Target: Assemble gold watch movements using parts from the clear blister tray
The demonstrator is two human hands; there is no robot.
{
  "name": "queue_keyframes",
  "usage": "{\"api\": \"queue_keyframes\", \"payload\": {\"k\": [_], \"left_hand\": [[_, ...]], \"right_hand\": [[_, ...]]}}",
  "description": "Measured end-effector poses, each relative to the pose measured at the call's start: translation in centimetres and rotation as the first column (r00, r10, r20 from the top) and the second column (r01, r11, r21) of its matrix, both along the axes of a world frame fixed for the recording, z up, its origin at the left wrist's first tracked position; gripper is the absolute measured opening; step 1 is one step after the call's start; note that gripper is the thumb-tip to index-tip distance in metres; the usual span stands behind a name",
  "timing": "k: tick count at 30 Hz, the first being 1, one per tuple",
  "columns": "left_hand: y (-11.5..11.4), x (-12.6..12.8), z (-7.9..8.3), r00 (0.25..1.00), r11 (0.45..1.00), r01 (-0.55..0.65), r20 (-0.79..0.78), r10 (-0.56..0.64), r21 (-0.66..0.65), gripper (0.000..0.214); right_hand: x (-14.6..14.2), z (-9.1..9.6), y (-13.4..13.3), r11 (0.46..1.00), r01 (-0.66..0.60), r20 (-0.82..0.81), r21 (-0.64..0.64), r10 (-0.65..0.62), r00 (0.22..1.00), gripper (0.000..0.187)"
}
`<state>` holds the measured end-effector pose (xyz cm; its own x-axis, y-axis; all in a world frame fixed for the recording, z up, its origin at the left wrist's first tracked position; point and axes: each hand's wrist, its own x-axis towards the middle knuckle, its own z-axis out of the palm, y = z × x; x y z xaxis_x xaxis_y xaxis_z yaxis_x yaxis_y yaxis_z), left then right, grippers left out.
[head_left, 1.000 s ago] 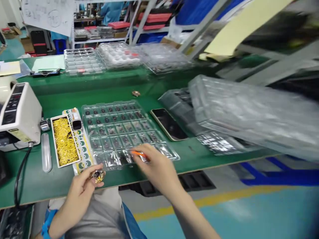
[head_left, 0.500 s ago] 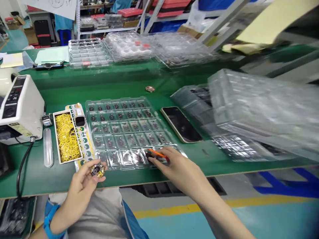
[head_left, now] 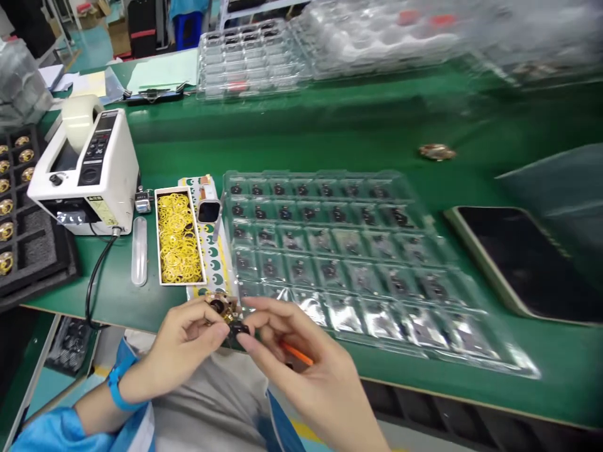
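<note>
I'm pinching a small gold part [head_left: 221, 307] in my left hand [head_left: 188, 342]. My right hand [head_left: 301, 364] is gripping orange tweezers [head_left: 296, 353] and a tiny black piece [head_left: 240, 328] against it, near the clear tray [head_left: 343, 251] on the desk [head_left: 292, 138].

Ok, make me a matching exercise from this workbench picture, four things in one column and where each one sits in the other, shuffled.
Things:
1. gold part
2. box of yellow rings
3. phone
4. tape dispenser

Places:
A. far right of the green mat, screen up
B. between the fingers of the left hand and the right hand
C. left of the clear tray, beside a sticker strip
D. left end of the bench, cable attached

Pairs: 1-B, 2-C, 3-A, 4-D
</note>
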<state>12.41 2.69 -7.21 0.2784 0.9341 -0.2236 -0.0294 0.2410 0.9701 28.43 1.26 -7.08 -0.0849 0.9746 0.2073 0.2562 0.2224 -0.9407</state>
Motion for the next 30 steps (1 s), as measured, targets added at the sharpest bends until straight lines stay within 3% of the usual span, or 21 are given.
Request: {"api": "queue_keyframes", "payload": {"k": [3,7,9,11,14,17,22,27,30], "left_hand": [[0.0,-0.8,0.4,0.996,0.995,-0.021,0.082,0.029,-0.099,0.044],[-0.1,-1.6,0.9,0.987,0.969,0.013,0.158,0.027,-0.245,0.045],[-0.2,-1.8,1.0,0.978,0.957,0.022,0.205,0.040,-0.290,0.043],[-0.3,-1.8,1.0,0.960,0.956,0.009,0.270,0.074,-0.292,0.034],[-0.6,-1.8,0.6,0.935,0.977,0.003,0.347,0.073,-0.213,0.020],[-0.9,-2.0,0.1,0.941,0.993,0.007,0.337,0.034,-0.119,0.038],[-1.3,-2.4,-0.2,0.979,1.000,-0.010,0.204,0.016,-0.030,0.041],[-1.5,-2.7,0.0,0.998,1.000,-0.010,0.067,0.008,0.024,0.044],[-1.5,-2.6,0.3,0.997,0.998,-0.039,0.064,0.037,0.041,0.043]], "right_hand": [[0.4,0.1,0.5,0.977,-0.132,0.076,0.165,0.121,0.990,0.030],[1.7,0.2,1.2,0.833,-0.371,0.337,0.410,0.239,0.911,0.040],[1.8,0.2,1.2,0.815,-0.384,0.396,0.434,0.211,0.894,0.042],[1.4,0.3,1.1,0.849,-0.308,0.350,0.429,0.158,0.923,0.039],[0.4,0.3,1.2,0.942,-0.093,0.142,0.323,0.049,0.989,0.024],[-0.6,0.1,1.8,0.994,0.008,-0.013,0.107,-0.007,1.000,0.011],[-1.0,0.1,2.7,0.986,-0.051,-0.058,-0.162,0.042,0.997,0.012],[-0.8,1.1,3.3,0.960,-0.152,-0.084,-0.235,0.135,0.987,0.017],[-0.9,1.4,3.4,0.962,-0.152,-0.104,-0.227,0.131,0.986,0.018]]}}
